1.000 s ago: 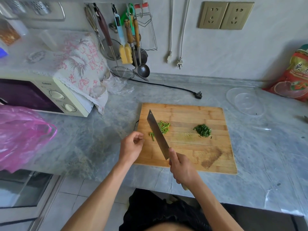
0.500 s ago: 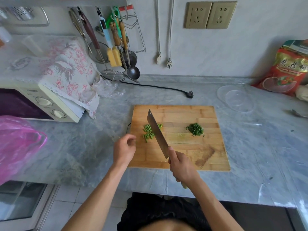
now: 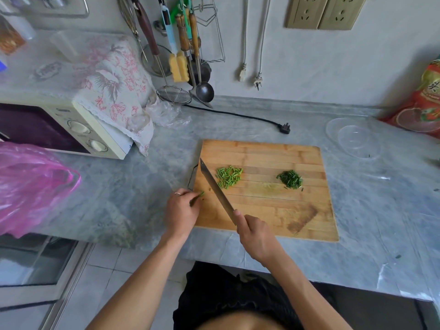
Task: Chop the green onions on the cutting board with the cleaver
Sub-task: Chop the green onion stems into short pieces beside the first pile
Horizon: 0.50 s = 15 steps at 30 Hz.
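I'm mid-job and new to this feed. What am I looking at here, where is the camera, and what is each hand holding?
There is no machine: a person works bare-handed, filmed by one wide-angle camera on their head, looking down. On the grey counter lies a wooden cutting board with two heaps of green onions: coarse pieces and finer dark ones. The right hand grips the cleaver, whose blade angles over the board. The left hand pinches a small uncut stub at the board's left edge.
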Motion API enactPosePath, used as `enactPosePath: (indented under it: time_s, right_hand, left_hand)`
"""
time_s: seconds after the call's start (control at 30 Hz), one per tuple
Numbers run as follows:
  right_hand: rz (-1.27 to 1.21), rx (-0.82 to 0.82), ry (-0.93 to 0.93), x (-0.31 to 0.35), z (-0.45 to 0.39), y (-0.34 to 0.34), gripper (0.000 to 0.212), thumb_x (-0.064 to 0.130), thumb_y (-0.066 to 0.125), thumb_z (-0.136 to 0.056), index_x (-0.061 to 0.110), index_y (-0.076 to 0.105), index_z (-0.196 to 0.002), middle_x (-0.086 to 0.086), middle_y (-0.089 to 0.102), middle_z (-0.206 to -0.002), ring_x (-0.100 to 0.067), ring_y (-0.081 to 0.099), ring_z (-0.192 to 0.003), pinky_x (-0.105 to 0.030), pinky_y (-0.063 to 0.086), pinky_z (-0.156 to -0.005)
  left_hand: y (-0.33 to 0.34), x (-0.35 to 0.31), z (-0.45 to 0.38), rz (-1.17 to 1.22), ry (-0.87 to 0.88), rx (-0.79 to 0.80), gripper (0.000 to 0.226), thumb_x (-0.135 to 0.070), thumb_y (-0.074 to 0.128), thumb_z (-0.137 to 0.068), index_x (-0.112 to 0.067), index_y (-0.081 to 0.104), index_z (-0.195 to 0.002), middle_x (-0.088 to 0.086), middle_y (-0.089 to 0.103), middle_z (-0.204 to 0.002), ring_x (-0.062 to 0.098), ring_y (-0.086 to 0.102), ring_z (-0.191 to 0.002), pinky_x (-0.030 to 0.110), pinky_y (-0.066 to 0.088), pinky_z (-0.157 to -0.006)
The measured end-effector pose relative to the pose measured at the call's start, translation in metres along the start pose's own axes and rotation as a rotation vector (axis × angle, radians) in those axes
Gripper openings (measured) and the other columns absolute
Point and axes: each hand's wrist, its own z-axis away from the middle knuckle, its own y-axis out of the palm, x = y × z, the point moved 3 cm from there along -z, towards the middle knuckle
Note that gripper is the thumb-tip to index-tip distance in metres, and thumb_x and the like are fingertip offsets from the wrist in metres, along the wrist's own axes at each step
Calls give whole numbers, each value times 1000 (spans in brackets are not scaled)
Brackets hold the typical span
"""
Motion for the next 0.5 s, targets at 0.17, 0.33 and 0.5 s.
enactPosePath:
  time_s: [0.17,0.33,0.5]
  right_hand:
    - [-12,24,26,3,7,4,68,57,13,-100,5,56,-96,-1,40,-63,-22,35,-55,-27,30,-52]
    - [31,-20,-25,4,3,7,45,39,30,-105,19,37,-66,-1,29,-55,-23,28,-51,-33,25,-47]
    - [109,37,50,6,-2,11,57,56,22,-100,11,54,-85,-8,53,-74,-25,48,-71,-35,39,-68]
  left_hand:
    - [11,7,-1,13,-35,12,15,-8,71,-82,-12,79,-95,5,69,-87,27,64,-80,41,53,-69]
    - [12,9,-3,62,-62,-6,20,-18,63,-83,-10,79,-92,8,70,-86,29,65,-79,42,55,-68]
    - [5,5,-8,74,-45,14,13,-10,72,-80,-12,79,-90,6,73,-84,26,68,-79,36,55,-71]
